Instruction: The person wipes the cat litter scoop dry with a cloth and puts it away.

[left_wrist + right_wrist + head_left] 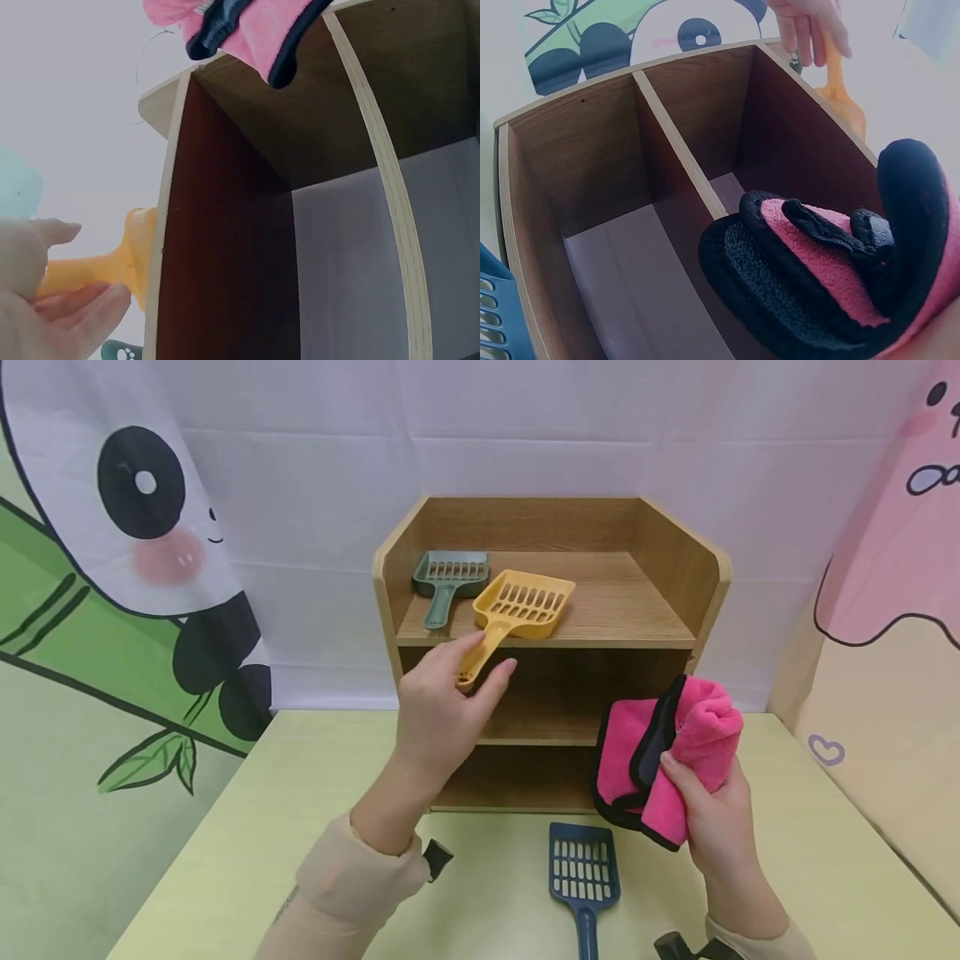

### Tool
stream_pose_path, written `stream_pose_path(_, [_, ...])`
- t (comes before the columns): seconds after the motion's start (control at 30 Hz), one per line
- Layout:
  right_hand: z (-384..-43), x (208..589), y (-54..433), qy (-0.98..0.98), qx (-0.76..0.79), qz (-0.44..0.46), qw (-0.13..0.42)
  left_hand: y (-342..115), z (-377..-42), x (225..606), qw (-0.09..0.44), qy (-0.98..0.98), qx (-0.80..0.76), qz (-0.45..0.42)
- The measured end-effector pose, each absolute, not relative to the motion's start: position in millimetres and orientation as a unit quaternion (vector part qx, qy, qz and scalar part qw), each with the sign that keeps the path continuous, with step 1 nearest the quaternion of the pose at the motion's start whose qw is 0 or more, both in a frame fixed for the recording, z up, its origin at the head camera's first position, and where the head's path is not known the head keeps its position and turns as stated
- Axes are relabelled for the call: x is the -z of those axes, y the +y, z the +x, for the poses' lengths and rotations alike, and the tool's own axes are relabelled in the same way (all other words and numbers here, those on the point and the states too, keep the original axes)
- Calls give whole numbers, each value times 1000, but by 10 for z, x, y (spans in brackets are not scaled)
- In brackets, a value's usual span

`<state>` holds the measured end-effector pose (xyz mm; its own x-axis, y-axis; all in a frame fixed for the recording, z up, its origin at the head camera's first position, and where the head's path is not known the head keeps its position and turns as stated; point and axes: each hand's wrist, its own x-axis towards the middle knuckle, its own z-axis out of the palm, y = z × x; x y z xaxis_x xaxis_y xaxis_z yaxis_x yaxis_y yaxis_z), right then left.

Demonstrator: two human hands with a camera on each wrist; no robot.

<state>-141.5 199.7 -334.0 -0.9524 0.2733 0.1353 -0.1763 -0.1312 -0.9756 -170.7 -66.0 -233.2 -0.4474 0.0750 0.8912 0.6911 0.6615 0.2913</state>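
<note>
A yellow litter scoop (525, 603) lies on the top shelf with its handle sticking out past the front edge. My left hand (442, 706) is around that handle, thumb spread away from it; in the left wrist view the handle (86, 274) passes between thumb and relaxed fingers. A green litter scoop (450, 575) rests just left of the yellow one. My right hand (716, 814) grips a bunched pink towel (705, 727) with black edging, held up before the shelf's right side. In the right wrist view the folded towel (817, 277) hides much of that hand.
The wooden shelf unit (543, 643) has a walled top and two compartments below, standing at the back of the pale yellow table (330, 827). A blue litter scoop (585, 868) lies in front of it. Behind hangs a white cloth backdrop (525, 418) with cartoon figures.
</note>
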Motion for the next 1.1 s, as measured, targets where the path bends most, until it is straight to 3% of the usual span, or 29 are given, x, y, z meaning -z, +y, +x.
stream_pose_path(0.17, [-1413,3339,1998,-643,-750,-35,149,-716,-1612,2381,422,-778,367,-286])
stream_pose_path(0.6, [-1403,3344,1997,-643,-752,-21,142,-723,-1628,2452,557,-690,263,-379])
stream_pose_path(1.1, [-1408,3351,1997,-645,-750,-25,143,-600,-1814,2400,571,-695,205,-386])
